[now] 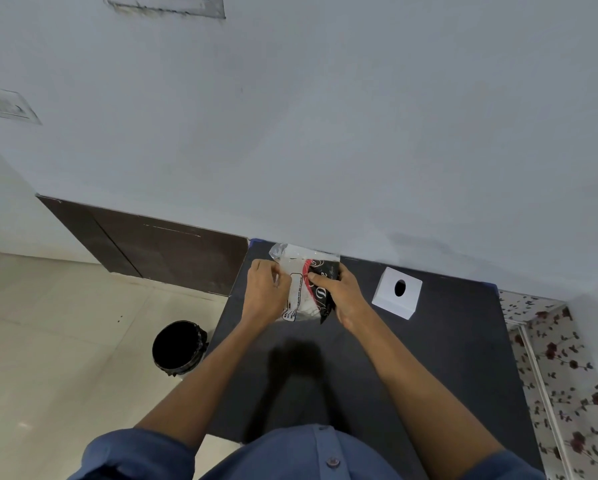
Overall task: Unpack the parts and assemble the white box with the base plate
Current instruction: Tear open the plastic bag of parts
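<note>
At the bench's [446, 375] twelve o'clock edge, our left hand [264, 292] and right hand [342, 294] pinch a plastic packet [302, 289]. It looks light, crinkly and slippery, so we'd grip its edges. The white box [396, 292] stands toward three o'clock.

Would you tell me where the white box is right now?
The white box sits on the dark table, to the right of the right hand, near the wall.
</note>
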